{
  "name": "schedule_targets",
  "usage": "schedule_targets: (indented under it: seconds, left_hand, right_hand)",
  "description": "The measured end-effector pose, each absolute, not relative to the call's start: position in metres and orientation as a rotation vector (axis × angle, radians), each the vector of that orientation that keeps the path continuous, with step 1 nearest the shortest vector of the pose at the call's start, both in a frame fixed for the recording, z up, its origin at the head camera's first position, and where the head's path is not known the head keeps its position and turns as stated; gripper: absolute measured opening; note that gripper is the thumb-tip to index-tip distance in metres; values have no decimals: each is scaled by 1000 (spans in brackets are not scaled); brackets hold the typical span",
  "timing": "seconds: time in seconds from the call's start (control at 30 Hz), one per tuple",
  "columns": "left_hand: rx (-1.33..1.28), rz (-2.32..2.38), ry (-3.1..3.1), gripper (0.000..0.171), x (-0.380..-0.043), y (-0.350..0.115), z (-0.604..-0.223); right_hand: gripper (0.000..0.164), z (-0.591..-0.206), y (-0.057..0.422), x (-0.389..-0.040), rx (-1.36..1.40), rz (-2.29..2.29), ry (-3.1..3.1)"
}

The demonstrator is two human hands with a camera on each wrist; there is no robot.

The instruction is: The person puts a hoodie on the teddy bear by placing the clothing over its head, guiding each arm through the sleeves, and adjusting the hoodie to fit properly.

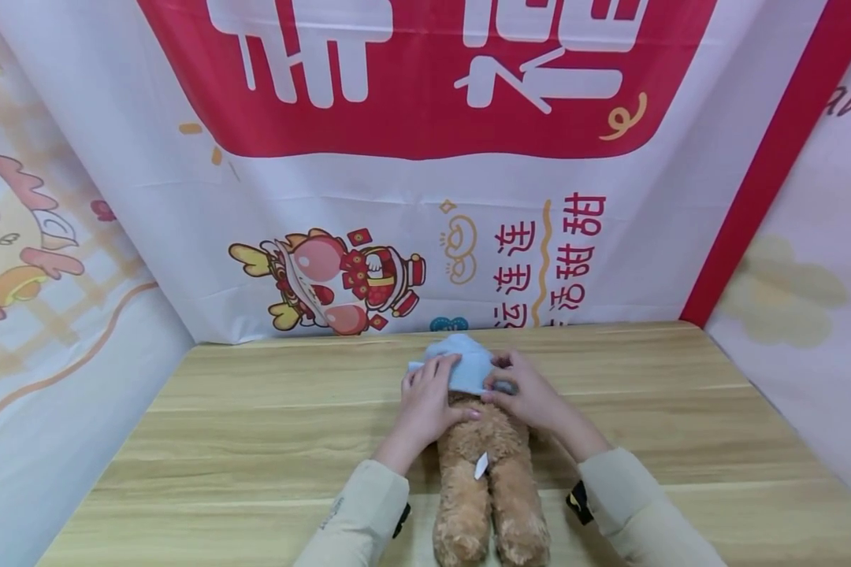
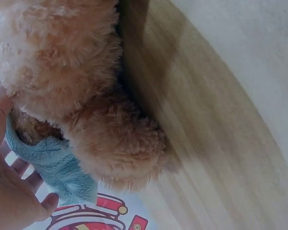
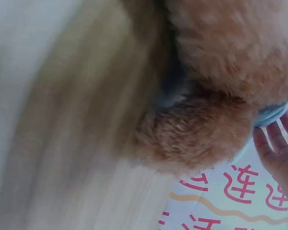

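Note:
A brown plush toy (image 1: 485, 433) lies on the wooden table with its two legs toward me, and a small white tag shows between them. Over its upper end is a light-blue cloth (image 1: 468, 362) with a towel-like nap, hiding the head. My left hand (image 1: 425, 402) holds the cloth's left side, its thumb lying over the fur. On the other side, my right hand (image 1: 525, 390) pinches the cloth's right edge between thumb and bent fingers. The left wrist view shows the cloth (image 2: 62, 167) beside a furry arm; the right wrist view shows only a sliver.
The wooden table (image 1: 255, 441) reaches back to a white and red printed banner (image 1: 397, 181) hanging at its far edge. Patterned sheets (image 1: 787, 299) hang at both sides. Dark wrist straps (image 1: 579, 504) sit at the beige sleeves.

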State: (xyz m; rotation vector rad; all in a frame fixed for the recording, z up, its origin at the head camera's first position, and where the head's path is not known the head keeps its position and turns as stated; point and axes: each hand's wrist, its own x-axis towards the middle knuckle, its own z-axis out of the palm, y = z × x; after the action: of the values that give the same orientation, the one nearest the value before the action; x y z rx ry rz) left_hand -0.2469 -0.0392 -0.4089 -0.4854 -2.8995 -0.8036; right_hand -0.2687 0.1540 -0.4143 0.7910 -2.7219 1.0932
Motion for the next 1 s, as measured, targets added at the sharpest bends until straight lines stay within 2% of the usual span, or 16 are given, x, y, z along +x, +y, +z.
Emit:
schedule_targets:
  seconds: [0.3, 0.53, 0.73, 1.0]
  left_hand:
    - [-521, -797, -2914, 79, -249, -41, -407]
    - [-575, -787, -2897, 79, -249, -43, -408]
    - [-647, -781, -2921, 84, -252, -46, -404]
    - [-567, -1000, -2853, 33, -266, -46, -403]
  right_hand:
    - [8, -415, 156, -272, 777, 1132, -2647]
    - [53, -404, 150, -284, 784, 1066, -2787]
    - [50, -399, 149, -290, 761, 906, -2939]
    - [29, -408, 144, -292, 708, 833, -2864]
